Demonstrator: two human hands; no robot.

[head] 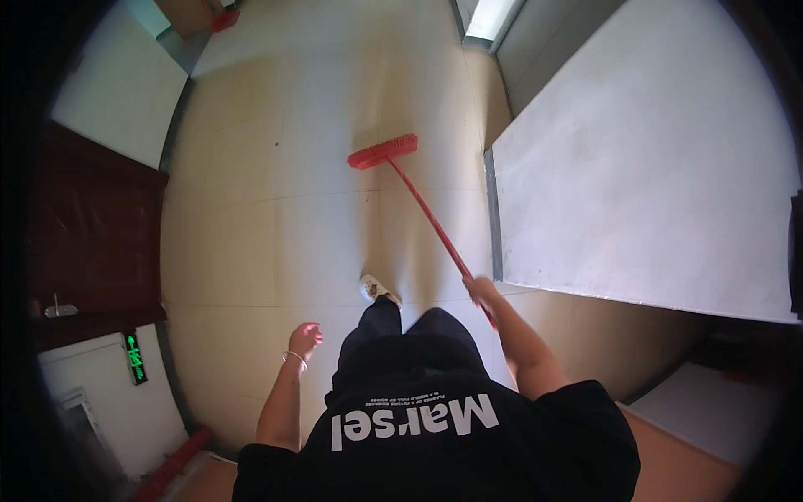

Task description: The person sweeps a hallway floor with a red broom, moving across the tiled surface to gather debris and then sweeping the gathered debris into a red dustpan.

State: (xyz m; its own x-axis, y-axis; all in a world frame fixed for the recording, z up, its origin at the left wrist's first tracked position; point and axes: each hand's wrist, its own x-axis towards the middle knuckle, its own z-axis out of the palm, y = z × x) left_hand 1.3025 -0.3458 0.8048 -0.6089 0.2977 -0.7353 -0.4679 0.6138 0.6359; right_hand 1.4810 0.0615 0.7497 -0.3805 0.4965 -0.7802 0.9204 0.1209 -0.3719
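My right hand (482, 291) grips the red handle (436, 227) of a push broom near its upper end. The broom's red head (382, 152) is out ahead of me over the tiled floor, its bristles facing away from me. I cannot tell whether the bristles touch the tiles. To the left of my body hangs my left hand (305, 339), holding nothing, with its fingers loosely bent and a pale bracelet at the wrist.
A corridor of beige floor tiles (219, 251) runs ahead. On the left are a dark red door (94, 232), a lit green exit sign (135, 356) and a red pipe (175, 461). A white wall corner (627, 169) juts in from the right. Something red (226, 21) lies far ahead on the left.
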